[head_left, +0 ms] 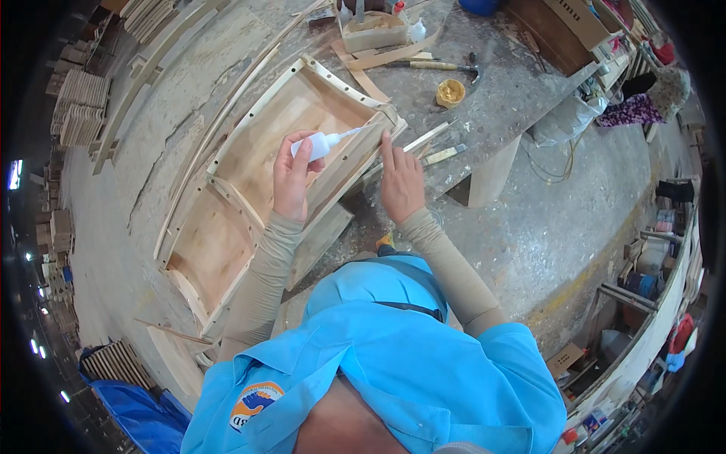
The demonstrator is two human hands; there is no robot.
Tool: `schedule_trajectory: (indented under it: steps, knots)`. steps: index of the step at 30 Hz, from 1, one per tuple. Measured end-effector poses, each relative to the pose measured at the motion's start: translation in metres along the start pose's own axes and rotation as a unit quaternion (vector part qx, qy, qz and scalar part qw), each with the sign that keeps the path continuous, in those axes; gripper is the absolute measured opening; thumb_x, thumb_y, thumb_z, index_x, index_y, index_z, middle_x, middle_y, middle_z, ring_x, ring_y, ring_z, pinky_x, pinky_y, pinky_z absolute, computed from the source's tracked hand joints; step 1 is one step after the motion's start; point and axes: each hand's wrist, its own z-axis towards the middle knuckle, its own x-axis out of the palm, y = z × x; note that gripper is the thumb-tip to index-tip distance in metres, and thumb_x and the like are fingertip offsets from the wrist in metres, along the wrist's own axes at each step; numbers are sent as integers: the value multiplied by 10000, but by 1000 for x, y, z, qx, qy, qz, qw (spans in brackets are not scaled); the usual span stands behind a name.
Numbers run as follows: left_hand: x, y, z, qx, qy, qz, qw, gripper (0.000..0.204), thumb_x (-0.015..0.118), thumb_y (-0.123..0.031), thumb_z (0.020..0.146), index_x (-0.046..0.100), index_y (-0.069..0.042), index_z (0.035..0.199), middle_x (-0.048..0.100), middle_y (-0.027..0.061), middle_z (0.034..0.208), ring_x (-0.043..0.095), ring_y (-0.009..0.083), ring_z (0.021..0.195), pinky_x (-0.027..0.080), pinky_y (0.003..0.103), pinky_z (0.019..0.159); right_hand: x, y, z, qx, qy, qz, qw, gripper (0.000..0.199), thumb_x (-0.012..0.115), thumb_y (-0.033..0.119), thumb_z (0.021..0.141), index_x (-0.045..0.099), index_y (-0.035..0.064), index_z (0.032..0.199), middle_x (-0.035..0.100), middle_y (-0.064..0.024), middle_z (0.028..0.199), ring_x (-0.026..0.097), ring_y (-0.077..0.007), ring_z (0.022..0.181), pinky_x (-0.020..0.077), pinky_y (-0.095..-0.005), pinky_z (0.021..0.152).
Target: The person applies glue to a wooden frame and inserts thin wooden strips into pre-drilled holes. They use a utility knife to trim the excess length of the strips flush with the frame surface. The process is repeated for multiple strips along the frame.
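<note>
My left hand [290,185] is closed around a small white squeeze bottle [311,146], tipped so that its thin nozzle points right over a wooden frame. That curved frame [253,112] lies on the worktable, with a thin panel inside, a crossbar and small dark holes along its rails. The nozzle tip is close to the rail at the frame's right end; I cannot tell whether it touches. My right hand [403,185] holds nothing. Its index finger stretches to the outer edge of that same rail, while the other fingers bend loosely.
Beyond the frame lie a hammer [427,66], a tub of yellowish paste [450,92] and a white container with supplies [374,36]. A flat-bladed tool [444,155] rests right of my right hand. Wooden slats [82,106] are stacked at far left. A clear plastic bag [567,121] hangs at right.
</note>
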Motion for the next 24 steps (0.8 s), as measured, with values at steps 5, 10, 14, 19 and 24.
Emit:
schedule_trajectory:
  steps: [5, 10, 14, 19, 24]
  knots:
    - [7, -3, 7, 16, 5, 38, 999, 245, 526, -277, 986, 558, -81, 1128, 578, -9, 854, 491, 64, 736, 413, 231, 683, -5, -16, 15, 47, -51, 12, 997, 733, 488, 21, 779, 234, -45, 1463, 504, -118, 1002, 497, -275, 922, 387, -385, 882]
    - [17, 4, 15, 46, 5, 62, 997, 218, 548, -258, 976, 559, -82, 1104, 592, -3, 870, 511, 63, 727, 435, 224, 685, 4, -14, 12, 58, -28, 15, 998, 745, 503, 3, 758, 257, -27, 1461, 506, -116, 1022, 494, -276, 946, 376, -393, 901]
    - [27, 12, 19, 73, -5, 79, 994, 210, 581, -236, 961, 561, -74, 1093, 603, 4, 901, 523, 62, 724, 451, 217, 679, -1, 7, -20, 20, -14, 78, 997, 741, 512, -8, 753, 301, 36, 1462, 516, -117, 1090, 496, -280, 1019, 361, -416, 950]
    - [35, 16, 27, 110, -7, 141, 984, 229, 599, -233, 949, 571, -43, 1075, 624, 29, 915, 557, 81, 751, 469, 232, 692, -20, 22, -36, 15, -5, 106, 994, 725, 529, 11, 768, 346, 134, 1459, 494, -114, 1249, 457, -293, 1170, 308, -492, 1046]
    - [44, 16, 28, 168, -12, 214, 962, 231, 612, -230, 938, 576, -38, 1060, 647, 53, 929, 602, 117, 817, 479, 264, 729, -23, 33, -43, -5, 19, 72, 997, 703, 543, 35, 789, 362, 172, 1454, 428, -71, 1404, 405, -307, 1260, 276, -542, 1066]
